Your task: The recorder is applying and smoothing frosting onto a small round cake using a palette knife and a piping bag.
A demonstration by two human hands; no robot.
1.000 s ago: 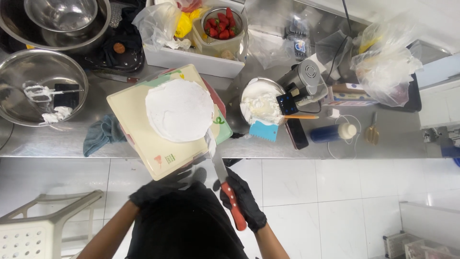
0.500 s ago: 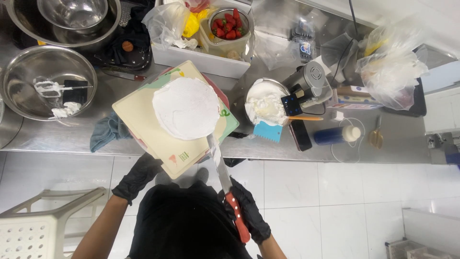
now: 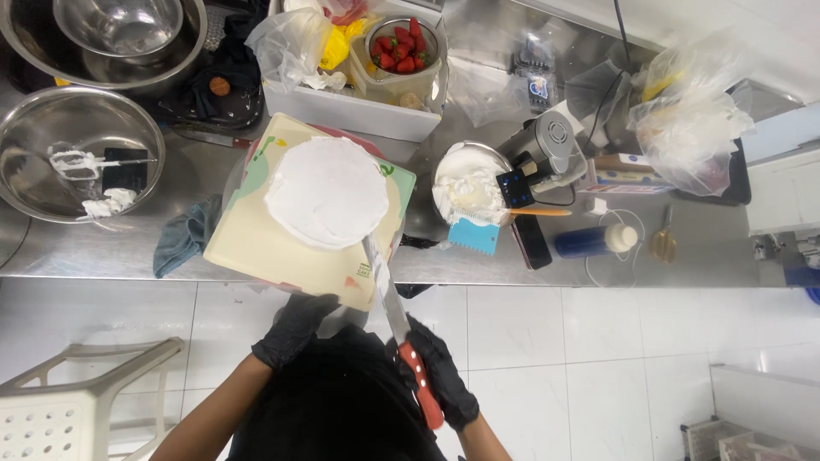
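A round cake covered in white cream (image 3: 327,192) rests on a pale cutting board (image 3: 256,252) that overhangs the steel counter's front edge. My right hand (image 3: 440,376), in a black glove, grips the red handle of a long knife (image 3: 395,318). Its cream-smeared blade points at the cake's near right edge. My left hand (image 3: 293,329), also in a black glove, is at the board's near edge beneath the cake, fingers curled; whether it touches the board is unclear.
A bowl of white cream (image 3: 468,183) with a blue scraper (image 3: 473,235) and a hand mixer (image 3: 542,154) sit right of the cake. Steel bowls (image 3: 73,154) stand at left, a container of strawberries (image 3: 401,51) behind. A white plastic stool (image 3: 68,397) is on the floor.
My left hand moved from out at the left in to the board's near edge. The knife stayed angled at the cake's right side, and the view shifted slightly.
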